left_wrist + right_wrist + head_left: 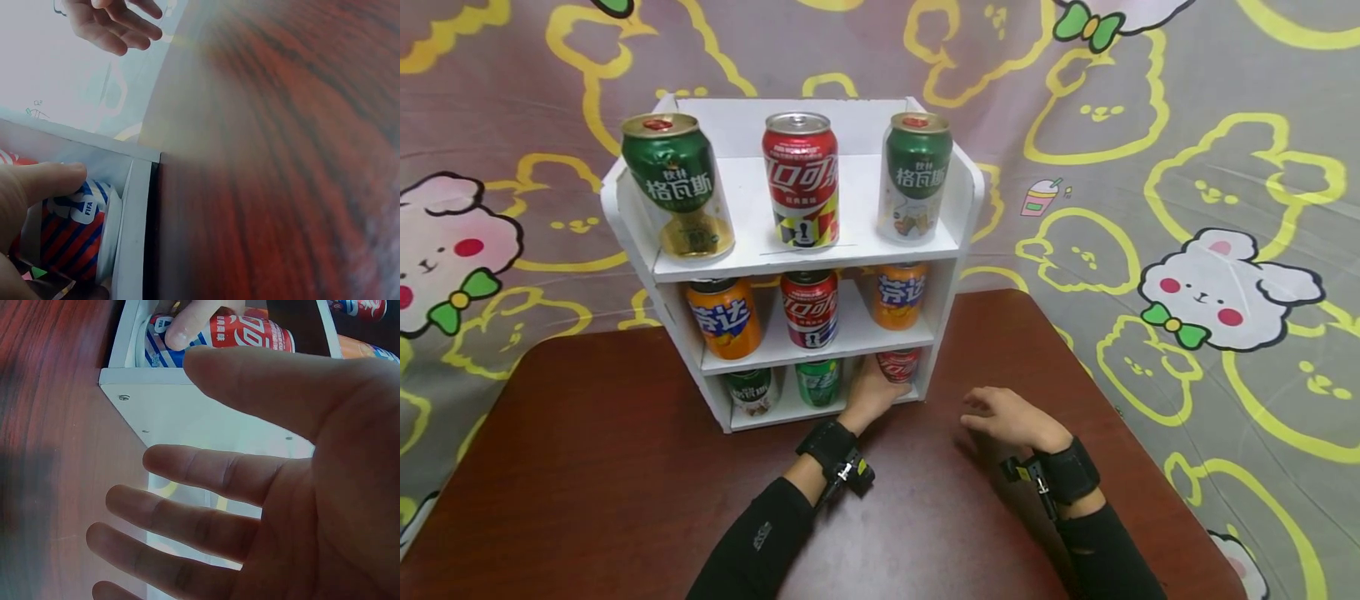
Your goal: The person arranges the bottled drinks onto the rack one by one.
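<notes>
A white three-tier shelf [745, 217] stands on a red-brown table [587, 467]. My left hand [868, 396] reaches into the right end of the bottom tier and grips a red cola can [898, 364]. In the left wrist view my thumb [37, 184] lies across the red cola can [75, 231], just inside the shelf's side wall [134, 231]. My right hand [1011, 417] hovers open over the table to the right of the shelf, holding nothing. The right wrist view shows its spread fingers [206, 519] before the shelf's side [187, 419], with the red cola can [250, 334] beyond.
The top tier holds a green can [679, 185], a red can [801, 179] and another green can [916, 177]. Orange and red cans fill the middle tier, and two green cans [817, 382] stand left on the bottom. A cartoon-print cloth [1187, 208] hangs behind.
</notes>
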Demonstrator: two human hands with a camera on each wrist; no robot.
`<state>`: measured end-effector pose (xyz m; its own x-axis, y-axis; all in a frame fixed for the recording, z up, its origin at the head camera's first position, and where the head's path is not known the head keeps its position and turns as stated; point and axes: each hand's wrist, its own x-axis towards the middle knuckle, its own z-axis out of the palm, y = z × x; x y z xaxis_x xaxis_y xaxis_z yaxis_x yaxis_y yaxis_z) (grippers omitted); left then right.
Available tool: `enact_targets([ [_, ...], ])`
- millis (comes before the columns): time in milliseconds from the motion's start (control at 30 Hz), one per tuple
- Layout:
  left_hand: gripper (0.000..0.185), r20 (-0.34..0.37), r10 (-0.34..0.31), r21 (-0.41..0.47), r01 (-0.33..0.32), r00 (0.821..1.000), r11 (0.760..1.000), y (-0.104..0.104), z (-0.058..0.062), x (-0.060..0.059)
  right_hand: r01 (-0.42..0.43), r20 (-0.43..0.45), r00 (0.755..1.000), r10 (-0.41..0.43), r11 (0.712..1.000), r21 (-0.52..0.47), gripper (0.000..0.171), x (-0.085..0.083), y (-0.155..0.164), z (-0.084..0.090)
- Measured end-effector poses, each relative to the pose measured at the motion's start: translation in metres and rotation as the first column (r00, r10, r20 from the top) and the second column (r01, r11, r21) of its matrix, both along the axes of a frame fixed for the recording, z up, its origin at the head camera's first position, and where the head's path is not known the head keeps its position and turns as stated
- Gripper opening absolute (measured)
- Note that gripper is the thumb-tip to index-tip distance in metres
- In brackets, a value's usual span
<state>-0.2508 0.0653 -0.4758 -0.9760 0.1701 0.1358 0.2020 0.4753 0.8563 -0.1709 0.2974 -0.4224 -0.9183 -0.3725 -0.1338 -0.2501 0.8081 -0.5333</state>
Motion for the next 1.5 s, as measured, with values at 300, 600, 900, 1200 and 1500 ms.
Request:
enact_targets([
  [300,0.086,-0.047,0.027,-0.02,-0.028,0.999,0.999,0.0038,-0.0011,-0.0017,0.001,-0.005,1.0,-0.001,1.0,0.0,0.043,-0.0005,0.0005,0.0003],
  [600,0.082,-0.034,0.031,-0.021,-0.032,0.999,0.999,0.0054,-0.0027,-0.0019,0.009,0.007,1.0,-0.009,1.0,-0.001,0.043,-0.0009,0.0005,-0.0017],
  [900,0.083,-0.028,0.014,-0.004,-0.014,1.0,1.0,0.0029,-0.0033,-0.0018,0.003,0.003,1.0,-0.003,1.0,0.003,0.043,-0.0008,-0.0001,-0.0022],
  [1200,0.085,-0.018,-0.016,-0.002,0.016,1.0,1.0,0.0005,-0.0054,-0.0035,-0.011,0.003,1.0,0.011,1.0,-0.013,0.043,0.0,0.0002,-0.0013],
  [1500,0.084,-0.02,-0.004,-0.043,0.003,1.0,0.999,0.0007,-0.0014,-0.001,-0.012,-0.001,1.0,0.012,1.0,-0.014,0.041,0.0013,-0.0012,0.0004],
])
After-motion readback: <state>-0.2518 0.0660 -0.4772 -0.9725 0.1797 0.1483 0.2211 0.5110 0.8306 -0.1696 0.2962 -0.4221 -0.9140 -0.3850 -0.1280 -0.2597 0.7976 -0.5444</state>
